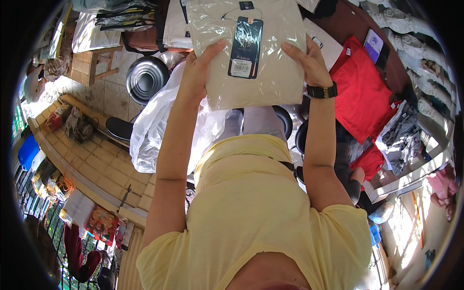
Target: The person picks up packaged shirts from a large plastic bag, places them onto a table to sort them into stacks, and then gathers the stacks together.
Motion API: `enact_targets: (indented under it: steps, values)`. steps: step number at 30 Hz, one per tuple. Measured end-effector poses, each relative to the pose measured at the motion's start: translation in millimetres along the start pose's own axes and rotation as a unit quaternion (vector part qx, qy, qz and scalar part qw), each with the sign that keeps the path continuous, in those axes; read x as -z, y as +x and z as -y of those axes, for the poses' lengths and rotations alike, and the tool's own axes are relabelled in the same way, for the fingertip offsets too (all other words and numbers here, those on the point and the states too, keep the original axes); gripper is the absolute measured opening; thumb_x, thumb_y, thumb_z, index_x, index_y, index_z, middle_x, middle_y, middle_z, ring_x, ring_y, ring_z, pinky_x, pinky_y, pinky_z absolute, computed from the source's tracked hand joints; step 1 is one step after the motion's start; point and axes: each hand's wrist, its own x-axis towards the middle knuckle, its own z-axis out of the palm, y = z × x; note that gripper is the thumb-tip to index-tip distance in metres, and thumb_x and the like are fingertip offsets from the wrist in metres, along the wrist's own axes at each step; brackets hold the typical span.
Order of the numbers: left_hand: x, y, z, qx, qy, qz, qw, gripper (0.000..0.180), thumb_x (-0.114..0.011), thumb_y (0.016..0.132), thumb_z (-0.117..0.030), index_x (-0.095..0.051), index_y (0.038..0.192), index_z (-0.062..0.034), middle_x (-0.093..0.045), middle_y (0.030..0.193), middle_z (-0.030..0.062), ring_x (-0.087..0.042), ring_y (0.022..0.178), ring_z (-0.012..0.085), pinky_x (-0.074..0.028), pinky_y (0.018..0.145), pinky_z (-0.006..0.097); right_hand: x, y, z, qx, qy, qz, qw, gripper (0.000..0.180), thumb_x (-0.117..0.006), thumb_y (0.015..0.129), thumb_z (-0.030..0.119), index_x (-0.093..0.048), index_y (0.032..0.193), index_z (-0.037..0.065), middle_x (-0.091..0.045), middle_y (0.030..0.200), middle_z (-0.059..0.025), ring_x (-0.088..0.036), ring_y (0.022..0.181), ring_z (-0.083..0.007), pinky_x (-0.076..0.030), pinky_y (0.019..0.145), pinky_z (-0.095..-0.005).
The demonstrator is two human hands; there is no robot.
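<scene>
1. Room: a crowded work area with a tiled floor (pixel 108 99), a brick ledge along the person's left and sunlight at the right. A dark table (pixel 355 24) ahead carries folded red garments (pixel 360 92) and other packed clothing.
2. Surroundings: a large loose clear plastic bag (pixel 154 121) lies low on the left. A round metal stool seat (pixel 146 79) stands on the floor beyond it.
3. Item in hand: a folded beige garment in a clear sleeve (pixel 251 53), held up ahead of the chest. Its long axis runs away from the person. A dark hang tag (pixel 245 47) lies down its middle.
4. Left hand (pixel 198 72): closed on the package's left edge, thumb across the front.
5. Right hand (pixel 309 60): closed on the right edge, fingers spread over the front, with a wristwatch (pixel 321 91) below.
6. Key relation: the package sits between both hands, neither clearly nearer. The table lies just beyond its far edge.
</scene>
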Motion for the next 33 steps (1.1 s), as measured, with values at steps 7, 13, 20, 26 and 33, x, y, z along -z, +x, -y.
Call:
enact_targets:
  steps: [7,13,20,26,33]
  values:
    - [46,-2,18,0.082,-0.069,0.083,0.991,0.046,-0.065,0.083,-0.013,-0.048,0.123,0.0030,-0.062,0.111,0.0151,-0.063,0.099,0.0225,-0.052,0.084,0.033,-15,-3,-34,-0.002,0.048,0.003,0.999,0.048,-0.069,0.084,0.013,-0.048,0.126,0.002,-0.062,0.110,-0.0063,-0.060,0.095,-0.0114,-0.050,0.080,-0.0258]
    - [88,-17,66,0.150,0.051,0.033,0.987,0.050,-0.065,0.079,0.000,-0.046,0.125,0.0024,-0.060,0.116,0.0152,-0.062,0.102,0.0228,-0.051,0.087,0.034,-28,-14,-103,-0.058,0.049,-0.016,0.997,0.051,-0.069,0.083,0.011,-0.047,0.127,0.001,-0.061,0.112,-0.0064,-0.058,0.097,-0.0120,-0.049,0.083,-0.0270]
    - [100,-15,83,0.178,0.090,0.038,0.979,0.051,-0.066,0.078,0.000,-0.047,0.125,0.0020,-0.061,0.114,0.0142,-0.061,0.102,0.0226,-0.051,0.087,0.035,-27,-29,-144,-0.109,0.120,-0.019,0.987,0.057,-0.069,0.083,0.010,-0.042,0.133,0.003,-0.059,0.117,-0.0086,-0.057,0.102,-0.0138,-0.048,0.087,-0.0286]
    - [93,-8,86,0.203,0.112,0.047,0.972,0.047,-0.067,0.078,0.000,-0.051,0.122,0.0019,-0.063,0.112,0.0136,-0.063,0.099,0.0220,-0.051,0.087,0.034,-19,-37,-154,-0.113,0.149,-0.041,0.981,0.058,-0.069,0.083,0.011,-0.041,0.134,0.004,-0.057,0.121,-0.0074,-0.055,0.107,-0.0138,-0.045,0.091,-0.0292]
    - [77,5,88,0.212,0.144,0.072,0.964,0.046,-0.067,0.079,-0.001,-0.052,0.122,0.0009,-0.063,0.113,0.0125,-0.063,0.099,0.0201,-0.050,0.086,0.033,-3,-38,-166,-0.095,0.144,-0.063,0.983,0.060,-0.069,0.083,0.009,-0.040,0.135,0.002,-0.057,0.121,-0.0085,-0.055,0.107,-0.0135,-0.046,0.091,-0.0292]
